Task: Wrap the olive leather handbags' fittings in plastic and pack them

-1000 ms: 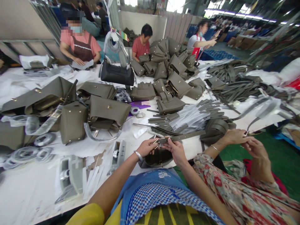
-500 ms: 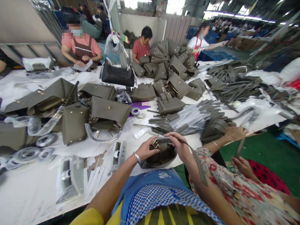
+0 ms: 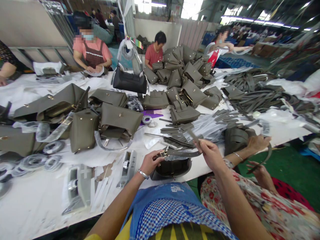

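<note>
My left hand (image 3: pixel 153 161) pinches the gold buckle (image 3: pixel 163 153) at one end of a dark olive strap (image 3: pixel 183 153). The strap runs to the right into my right hand (image 3: pixel 209 151), whose fingers are closed on it, with a free end pointing up and left past them. Below the strap an olive handbag (image 3: pixel 172 169) stands on the table edge in front of my apron, its top open. Clear plastic film shows between strap and bag. Whether the strap is joined to the bag I cannot tell.
A pile of olive handbags (image 3: pixel 175 66) covers the back of the white table (image 3: pixel 50 200). Loose straps (image 3: pixel 262 86) lie at the right. Plastic-wrapped rolls (image 3: pixel 32 161) and a grey tape dispenser (image 3: pixel 76 188) are at left. At my right, a co-worker's hands (image 3: pixel 260 143) hold another strap.
My right hand has moved right and slightly up, drawing the strap out straighter from the buckle. The strap's free end has swung from hanging down to pointing up. The co-worker's strap now curves.
</note>
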The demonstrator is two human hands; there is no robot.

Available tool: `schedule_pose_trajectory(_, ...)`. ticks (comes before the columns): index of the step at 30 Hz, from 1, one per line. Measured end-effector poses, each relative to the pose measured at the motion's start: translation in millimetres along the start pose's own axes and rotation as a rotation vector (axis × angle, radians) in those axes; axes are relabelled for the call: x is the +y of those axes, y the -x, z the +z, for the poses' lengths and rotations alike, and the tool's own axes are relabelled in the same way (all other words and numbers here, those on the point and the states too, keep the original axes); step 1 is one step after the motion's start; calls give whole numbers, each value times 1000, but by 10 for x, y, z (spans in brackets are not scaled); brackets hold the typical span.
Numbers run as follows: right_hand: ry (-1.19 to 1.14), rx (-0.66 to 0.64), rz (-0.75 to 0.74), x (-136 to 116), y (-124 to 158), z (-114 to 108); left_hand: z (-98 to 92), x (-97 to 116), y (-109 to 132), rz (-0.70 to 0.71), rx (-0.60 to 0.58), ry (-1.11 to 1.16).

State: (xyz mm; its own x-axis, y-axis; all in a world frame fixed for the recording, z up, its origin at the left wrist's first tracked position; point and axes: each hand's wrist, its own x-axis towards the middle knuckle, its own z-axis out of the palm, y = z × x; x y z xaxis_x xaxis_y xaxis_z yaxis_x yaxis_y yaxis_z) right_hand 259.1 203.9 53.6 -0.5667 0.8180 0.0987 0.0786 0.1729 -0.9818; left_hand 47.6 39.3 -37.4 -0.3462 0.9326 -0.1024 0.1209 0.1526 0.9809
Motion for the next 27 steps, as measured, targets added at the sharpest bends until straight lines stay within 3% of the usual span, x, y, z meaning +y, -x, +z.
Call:
schedule_pose_trajectory(3,302,-327,125,-50,65,92,22,-29,8,23,22,-38)
schedule_pose_trajectory(5,422,-414,125,-48,83,178,30,-33,12,71,31,-102)
schedule_pose_trajectory(11,597,-411,60,69,52,266,30,-58,27,76,-17,-122)
schedule_pose_trajectory(17,614,-510,47,115,-48,282,33,-20,21,111,-33,-171)
schedule_pose_trajectory(23,956,-530,33,157,-106,451,74,5,18,123,-70,-213)
schedule_pose_trajectory(27,1063,-544,-186,63,-38,627,95,24,16,62,-64,-101)
